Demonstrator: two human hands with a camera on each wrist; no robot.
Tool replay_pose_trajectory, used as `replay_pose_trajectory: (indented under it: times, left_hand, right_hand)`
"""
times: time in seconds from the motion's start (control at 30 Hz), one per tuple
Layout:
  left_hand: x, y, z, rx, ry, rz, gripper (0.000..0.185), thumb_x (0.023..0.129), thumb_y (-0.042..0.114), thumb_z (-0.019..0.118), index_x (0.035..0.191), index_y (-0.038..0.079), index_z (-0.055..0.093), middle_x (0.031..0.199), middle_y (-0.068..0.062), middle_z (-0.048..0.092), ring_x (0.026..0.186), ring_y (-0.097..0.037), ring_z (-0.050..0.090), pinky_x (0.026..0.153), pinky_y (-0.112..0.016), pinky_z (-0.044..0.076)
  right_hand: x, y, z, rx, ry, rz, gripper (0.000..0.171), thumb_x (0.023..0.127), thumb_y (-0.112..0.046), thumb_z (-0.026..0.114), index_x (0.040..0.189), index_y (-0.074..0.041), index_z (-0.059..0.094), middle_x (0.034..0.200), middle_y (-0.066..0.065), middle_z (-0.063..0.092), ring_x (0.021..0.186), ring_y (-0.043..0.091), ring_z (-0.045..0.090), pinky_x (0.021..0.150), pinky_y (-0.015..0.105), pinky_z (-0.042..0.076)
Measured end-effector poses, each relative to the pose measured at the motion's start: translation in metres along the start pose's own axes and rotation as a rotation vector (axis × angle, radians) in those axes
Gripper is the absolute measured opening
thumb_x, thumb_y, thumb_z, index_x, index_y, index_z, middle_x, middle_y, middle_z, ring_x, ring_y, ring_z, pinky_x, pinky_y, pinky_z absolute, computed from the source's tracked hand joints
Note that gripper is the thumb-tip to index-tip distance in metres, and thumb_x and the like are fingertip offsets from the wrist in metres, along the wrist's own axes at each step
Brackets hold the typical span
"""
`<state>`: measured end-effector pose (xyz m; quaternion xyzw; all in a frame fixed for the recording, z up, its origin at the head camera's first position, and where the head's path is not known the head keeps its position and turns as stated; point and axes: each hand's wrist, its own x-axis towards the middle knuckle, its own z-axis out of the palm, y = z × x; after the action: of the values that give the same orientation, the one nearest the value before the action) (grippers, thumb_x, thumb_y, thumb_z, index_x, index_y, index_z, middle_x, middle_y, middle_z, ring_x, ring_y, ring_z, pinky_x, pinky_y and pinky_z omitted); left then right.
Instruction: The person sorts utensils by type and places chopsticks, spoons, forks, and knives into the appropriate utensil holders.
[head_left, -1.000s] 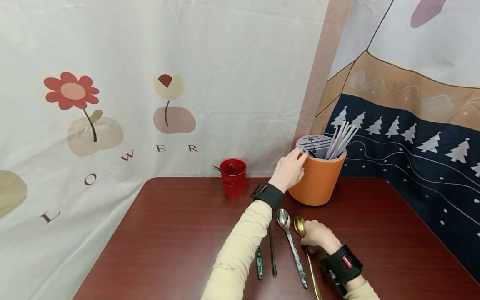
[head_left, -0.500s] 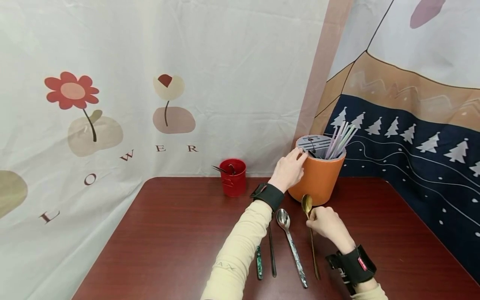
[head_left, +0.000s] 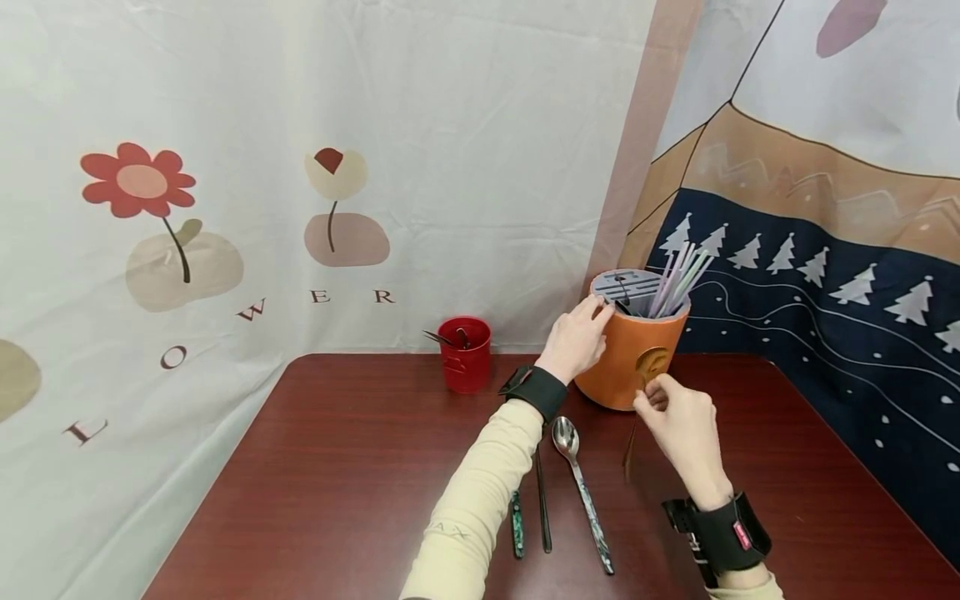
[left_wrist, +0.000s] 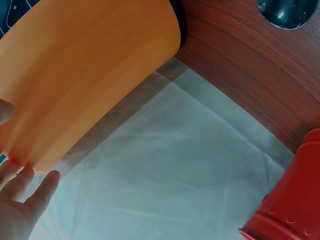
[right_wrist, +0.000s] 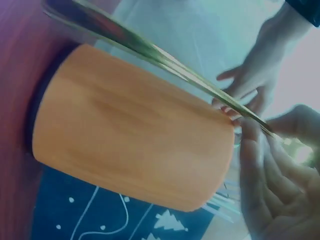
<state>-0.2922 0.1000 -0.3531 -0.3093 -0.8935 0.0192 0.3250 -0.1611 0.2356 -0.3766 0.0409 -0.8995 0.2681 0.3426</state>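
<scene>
An orange utensil holder (head_left: 626,367) with a grey slotted lid and several straws (head_left: 678,279) stands at the table's back. My left hand (head_left: 596,321) holds its upper side, fingers at the rim; the left wrist view shows those fingers (left_wrist: 22,192) against the orange wall (left_wrist: 90,80). My right hand (head_left: 651,392) pinches a gold spoon (head_left: 649,363), raised off the table with its bowl up in front of the holder. In the right wrist view the spoon's handle (right_wrist: 150,52) crosses above the holder (right_wrist: 130,145).
A silver spoon (head_left: 581,487), a thin black utensil (head_left: 543,500) and a green-handled one (head_left: 517,525) lie on the dark red table (head_left: 337,467). A red cup (head_left: 467,354) with utensils stands at the back. Cloth backdrops close off the rear and right.
My right hand has lifted the gold spoon off the table and carried it up and forward to the holder's front. The left hand stays on the holder.
</scene>
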Motion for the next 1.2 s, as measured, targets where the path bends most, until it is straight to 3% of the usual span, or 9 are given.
replay_pose_trajectory:
  times: [0.1,0.2,0.3,0.47,0.6,0.73,0.97,1.1,1.2]
  left_hand:
    - [0.0,-0.001,0.0,-0.007,-0.009,-0.001,0.046,0.091,0.035,0.058,0.135,0.022,0.051,0.134,0.001,0.053,0.121,-0.008,0.054,0.075,-0.02,0.054]
    - [0.001,-0.001,0.0,-0.012,-0.021,-0.002,0.046,0.092,0.035,0.058,0.136,0.022,0.051,0.134,0.001,0.053,0.121,-0.008,0.054,0.075,-0.02,0.054]
    - [0.002,-0.001,-0.001,-0.019,-0.035,-0.003,0.047,0.092,0.034,0.057,0.137,0.022,0.05,0.134,0.001,0.052,0.122,-0.008,0.053,0.074,-0.02,0.053]
    - [0.002,-0.001,-0.001,-0.026,-0.058,-0.009,0.047,0.093,0.034,0.056,0.138,0.023,0.048,0.136,0.002,0.05,0.123,-0.008,0.051,0.075,-0.02,0.053]
    - [0.002,0.0,0.0,-0.026,-0.043,-0.004,0.047,0.092,0.034,0.056,0.137,0.023,0.049,0.135,0.002,0.051,0.122,-0.008,0.053,0.073,-0.02,0.053]
    - [0.001,0.0,0.0,-0.016,-0.04,-0.006,0.047,0.092,0.034,0.056,0.137,0.023,0.049,0.135,0.002,0.052,0.122,-0.008,0.053,0.074,-0.019,0.053]
    - [-0.001,0.001,0.0,-0.01,-0.038,-0.002,0.046,0.092,0.034,0.056,0.136,0.023,0.05,0.136,0.002,0.052,0.122,-0.008,0.053,0.075,-0.019,0.053]
    - [-0.001,0.0,-0.001,-0.011,-0.032,0.003,0.045,0.093,0.034,0.057,0.135,0.022,0.05,0.136,0.001,0.052,0.122,-0.008,0.053,0.075,-0.019,0.053]
    - [0.0,-0.001,-0.001,-0.001,-0.033,0.006,0.045,0.093,0.035,0.057,0.135,0.022,0.05,0.136,0.001,0.051,0.123,-0.008,0.053,0.075,-0.019,0.053]
  right_hand:
    - [0.005,-0.002,-0.002,0.047,0.164,-0.005,0.007,0.079,-0.008,0.067,0.073,-0.004,0.064,0.063,0.011,0.068,0.055,0.015,0.061,0.054,0.013,0.041]
    - [0.011,-0.004,-0.005,0.129,0.312,-0.002,0.009,0.079,-0.008,0.067,0.076,0.0,0.065,0.066,0.015,0.068,0.059,-0.009,0.055,0.059,0.001,0.036]
    - [0.02,-0.009,-0.01,0.217,0.467,-0.01,0.012,0.081,-0.007,0.068,0.077,0.005,0.065,0.068,0.021,0.066,0.066,-0.025,0.044,0.064,-0.001,0.035]
    - [0.039,-0.018,-0.016,0.318,0.726,0.017,0.025,0.083,-0.015,0.07,0.078,0.01,0.066,0.072,0.023,0.067,0.069,-0.022,0.05,0.068,0.003,0.039]
    - [0.057,-0.019,-0.015,0.383,0.851,0.059,0.032,0.083,-0.022,0.072,0.081,0.01,0.068,0.078,0.011,0.073,0.071,-0.017,0.058,0.07,0.007,0.045]
    - [0.07,-0.015,-0.006,0.418,0.824,0.058,0.032,0.084,-0.022,0.071,0.083,0.01,0.069,0.08,0.013,0.073,0.072,-0.014,0.059,0.073,0.008,0.048]
    - [0.081,0.001,0.021,0.349,0.617,0.079,0.02,0.084,-0.011,0.07,0.086,0.009,0.068,0.08,0.024,0.07,0.068,-0.025,0.048,0.068,0.0,0.039]
    - [0.086,0.011,0.032,0.222,0.512,0.065,0.021,0.085,-0.013,0.07,0.086,0.008,0.067,0.081,0.023,0.071,0.065,0.004,0.065,0.065,-0.001,0.034]
    - [0.089,0.016,0.037,0.136,0.447,0.04,0.021,0.084,-0.014,0.071,0.085,0.007,0.069,0.08,0.023,0.07,0.068,0.035,0.065,0.064,0.016,0.044]
